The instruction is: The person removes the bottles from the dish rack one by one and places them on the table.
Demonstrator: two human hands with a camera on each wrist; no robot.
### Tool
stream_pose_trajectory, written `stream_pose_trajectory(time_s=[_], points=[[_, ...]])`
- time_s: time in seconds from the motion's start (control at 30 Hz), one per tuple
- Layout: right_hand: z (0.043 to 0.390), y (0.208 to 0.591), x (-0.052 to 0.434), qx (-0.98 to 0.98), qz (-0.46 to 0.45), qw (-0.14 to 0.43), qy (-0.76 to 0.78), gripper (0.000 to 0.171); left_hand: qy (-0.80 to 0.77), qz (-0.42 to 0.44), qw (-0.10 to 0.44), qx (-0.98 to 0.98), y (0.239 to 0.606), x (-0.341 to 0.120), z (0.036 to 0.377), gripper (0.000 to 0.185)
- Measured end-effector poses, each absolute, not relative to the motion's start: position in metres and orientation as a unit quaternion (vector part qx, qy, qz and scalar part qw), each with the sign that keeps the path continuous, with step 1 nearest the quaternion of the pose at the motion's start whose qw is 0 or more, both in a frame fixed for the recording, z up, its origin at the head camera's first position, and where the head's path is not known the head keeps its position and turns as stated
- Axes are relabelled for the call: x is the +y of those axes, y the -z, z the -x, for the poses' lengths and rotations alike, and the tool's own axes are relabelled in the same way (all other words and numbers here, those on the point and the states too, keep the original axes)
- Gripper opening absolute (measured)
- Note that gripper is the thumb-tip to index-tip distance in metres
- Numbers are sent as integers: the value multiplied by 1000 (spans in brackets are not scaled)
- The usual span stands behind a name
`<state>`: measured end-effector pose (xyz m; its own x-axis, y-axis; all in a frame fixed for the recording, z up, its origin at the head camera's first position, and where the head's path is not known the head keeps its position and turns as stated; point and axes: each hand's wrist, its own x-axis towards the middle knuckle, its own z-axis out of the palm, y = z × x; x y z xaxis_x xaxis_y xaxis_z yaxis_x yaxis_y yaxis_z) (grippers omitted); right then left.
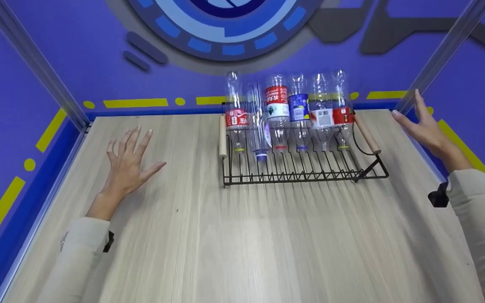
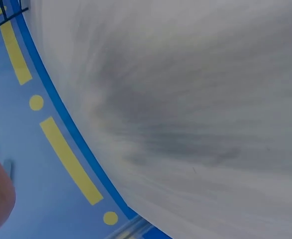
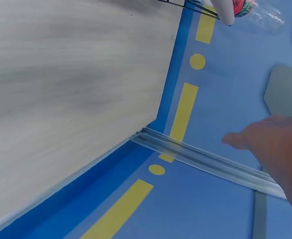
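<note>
Both hands are held apart with nothing in them. My left hand (image 1: 128, 164) is over the table's left part, fingers spread and thumb pointing toward the rack. My right hand (image 1: 427, 130) is at the table's right edge, its thumb and fingers extended. Between them, a black wire rack (image 1: 293, 177) with wooden handles (image 1: 367, 132) stands at the back. Several clear plastic bottles lie in it in a row, caps toward me: a red-labelled bottle (image 1: 236, 118), a blue-capped bottle (image 1: 261, 143), a red-and-white-labelled bottle (image 1: 277, 101), a blue-labelled bottle (image 1: 299, 107) and others.
The wood-grain table (image 1: 242, 244) reaches back to a blue-purple wall (image 1: 78, 50) with yellow marks. Metal corner posts (image 1: 36, 59) stand at the back left and back right. Side panels flank the table on both sides.
</note>
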<state>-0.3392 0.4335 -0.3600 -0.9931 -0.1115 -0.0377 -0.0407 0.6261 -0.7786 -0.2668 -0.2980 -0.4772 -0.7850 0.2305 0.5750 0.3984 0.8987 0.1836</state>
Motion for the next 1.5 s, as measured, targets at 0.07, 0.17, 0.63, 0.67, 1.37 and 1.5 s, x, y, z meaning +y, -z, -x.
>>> stream_pose_trajectory(time_s=[0.07,0.17,0.63,0.67,1.37,1.5], points=[[340,359,432,896,40,50,440,90,168,173,276,-930,475,-290,267,91],[342,358,431,893,37,67,443,89,197,178,248,-932,472,-277,266,89],[354,353,413,900,56,120,415,90,307,195,71,-929,457,-214,265,83],[355,354,411,900,56,119,415,90,313,193,60,-928,456,-211,265,83],[391,363,371,916,77,134,369,79,447,189,-7,-874,450,-159,291,72],[395,363,363,918,71,145,363,82,457,199,7,-867,454,-153,296,68]])
